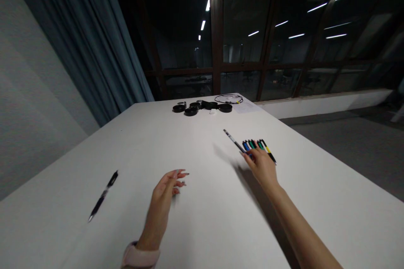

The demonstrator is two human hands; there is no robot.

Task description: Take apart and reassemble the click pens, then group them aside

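Note:
My right hand (261,165) is closed on a slim pen (233,140) with a dark and light barrel, which points up and left from the fingertips. Just beyond that hand lies a row of several pens (252,144) in blue, green and other colours, partly covered by the fingers. A yellow and black pen (268,151) is at the row's right end. My left hand (167,187) hovers over the middle of the table, fingers loosely bent and apart, holding nothing. A black pen (103,196) lies by itself to the left of it.
The white table (176,143) stretches toward dark windows. At its far end are several black round objects (191,111), a small white piece (213,112), a coiled black cable (229,99) and paper (248,107). A blue curtain (94,29) hangs at left.

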